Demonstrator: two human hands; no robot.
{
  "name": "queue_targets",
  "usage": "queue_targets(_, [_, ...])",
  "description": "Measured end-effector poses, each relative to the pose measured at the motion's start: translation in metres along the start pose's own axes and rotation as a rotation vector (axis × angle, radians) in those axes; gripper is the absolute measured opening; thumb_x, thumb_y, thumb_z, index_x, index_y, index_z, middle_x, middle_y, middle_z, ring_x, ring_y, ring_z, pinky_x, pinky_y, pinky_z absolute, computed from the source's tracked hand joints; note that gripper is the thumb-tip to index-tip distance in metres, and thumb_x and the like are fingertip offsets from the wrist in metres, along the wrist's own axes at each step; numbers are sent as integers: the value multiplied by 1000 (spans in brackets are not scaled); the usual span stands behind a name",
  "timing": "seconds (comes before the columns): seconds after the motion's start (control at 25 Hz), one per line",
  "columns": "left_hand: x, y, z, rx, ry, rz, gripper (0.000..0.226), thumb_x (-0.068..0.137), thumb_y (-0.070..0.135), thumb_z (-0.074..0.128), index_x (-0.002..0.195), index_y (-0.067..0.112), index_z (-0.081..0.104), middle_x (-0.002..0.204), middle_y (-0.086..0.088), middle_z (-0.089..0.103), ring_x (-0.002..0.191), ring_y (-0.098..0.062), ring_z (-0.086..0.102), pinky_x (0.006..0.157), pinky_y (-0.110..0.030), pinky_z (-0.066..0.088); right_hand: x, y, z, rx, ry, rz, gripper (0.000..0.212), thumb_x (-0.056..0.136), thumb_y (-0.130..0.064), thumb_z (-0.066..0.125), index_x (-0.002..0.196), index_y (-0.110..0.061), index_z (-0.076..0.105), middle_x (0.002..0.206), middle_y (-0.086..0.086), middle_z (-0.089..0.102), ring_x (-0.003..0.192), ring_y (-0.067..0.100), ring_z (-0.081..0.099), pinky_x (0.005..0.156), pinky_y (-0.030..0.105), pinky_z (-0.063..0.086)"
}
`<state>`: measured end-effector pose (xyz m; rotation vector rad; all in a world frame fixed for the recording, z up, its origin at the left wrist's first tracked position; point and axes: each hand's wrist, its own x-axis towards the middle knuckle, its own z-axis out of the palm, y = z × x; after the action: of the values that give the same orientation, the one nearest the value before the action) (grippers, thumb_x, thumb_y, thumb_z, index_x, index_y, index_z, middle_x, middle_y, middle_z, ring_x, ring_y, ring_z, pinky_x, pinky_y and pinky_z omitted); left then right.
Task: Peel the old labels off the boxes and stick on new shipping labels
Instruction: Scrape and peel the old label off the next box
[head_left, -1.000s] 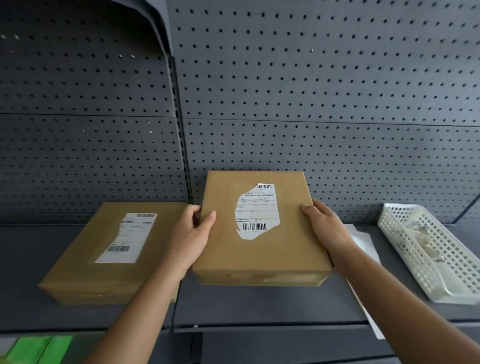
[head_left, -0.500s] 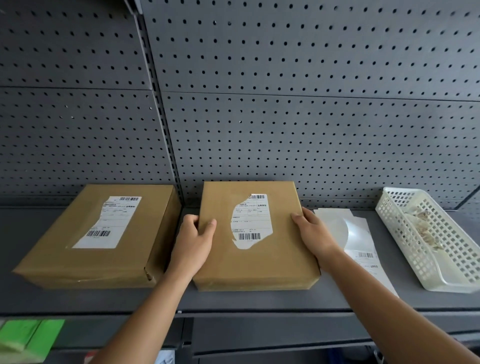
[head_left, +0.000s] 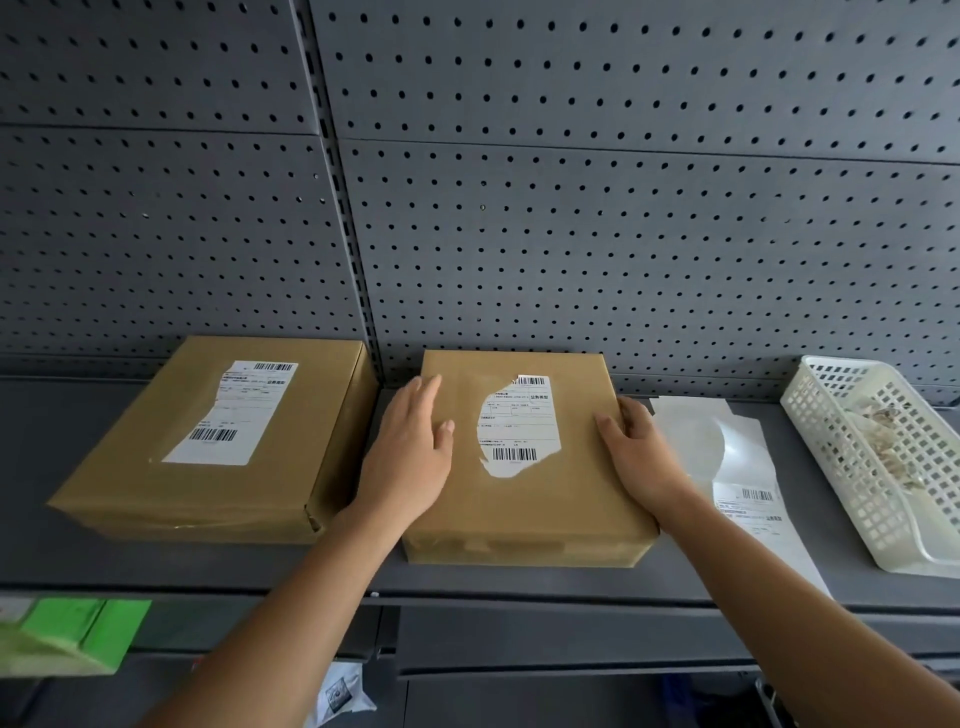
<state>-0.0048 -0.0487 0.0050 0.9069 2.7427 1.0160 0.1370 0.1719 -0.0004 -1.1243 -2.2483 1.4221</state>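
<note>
Head view: w/in the last sec the middle brown cardboard box (head_left: 519, 514) went from held up in both hands to flat on the dark grey metal shelf (head_left: 519, 584), beside the left brown cardboard box (head_left: 306, 457).

Left hand (head_left: 410, 457) has let go of the edge. It now lies flat on the lid, fingers straight, holding nothing. Right hand (head_left: 639, 452) still wraps the right edge.

We read that as: box parked, left hand free to pick at the torn white old label (head_left: 519, 423), whose left side is already ripped away, leaving a ragged edge. Peel isn't finished on either box. The left box's white label (head_left: 234, 415) is torn too.

Materials:
- Boxes: matte kraft board, taped seams, flat sharp-cornered cuboids.
- Glossy white label sheets (head_left: 748, 467) just right of the box.
- White plastic lattice basket (head_left: 852, 499) w/ crumpled paper scraps (head_left: 893, 441).
- Perforated grey pegboard (head_left: 571, 234) behind.
</note>
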Motion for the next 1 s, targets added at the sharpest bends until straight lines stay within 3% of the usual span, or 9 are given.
queue_targets(0.08, [9,3,-1,107,-20,128,51,106,24,40,156,22,29,165,7,19,152,-11,9,122,-34,17,0,0,1,-150,61,-85,51,99,-42,47,145,-21,37,138,0,48,119,20,52,100,36,42])
queue_targets(0.2, [26,9,5,175,-63,223,46,107,25,37,153,22,37,162,6,27,152,-11,13,122,-32,15,0,0,3,-357,132,-243,44,99,-33,46,141,-19,40,135,4,44,118,25,49,92,36,41])
queue_targets(0.52, [39,9,18,226,-63,258,46,107,34,36,152,26,41,161,7,32,151,-11,19,122,-30,10,-1,-5,4,-697,238,-446,30,94,-18,47,121,-8,57,125,11,51,121,31,44,90,40,47])
queue_targets(0.76, [38,8,20,196,-43,260,43,107,32,36,150,28,43,160,9,33,150,-11,21,122,-28,9,25,-30,14,-758,158,-575,39,89,-9,48,123,-17,65,113,7,57,101,31,49,89,45,46])
queue_targets(0.88, [39,6,21,182,-43,265,42,107,30,37,149,28,45,159,9,34,150,-11,22,122,-28,10,46,-45,28,-699,90,-640,40,93,-8,49,124,-25,67,107,7,57,99,31,50,92,41,45])
queue_targets(1.0, [40,4,22,168,-29,265,41,107,27,39,146,29,48,158,9,36,149,-11,24,123,-29,12,57,-54,36,-701,18,-678,40,95,-8,49,124,-30,68,106,4,53,99,24,48,83,26,30])
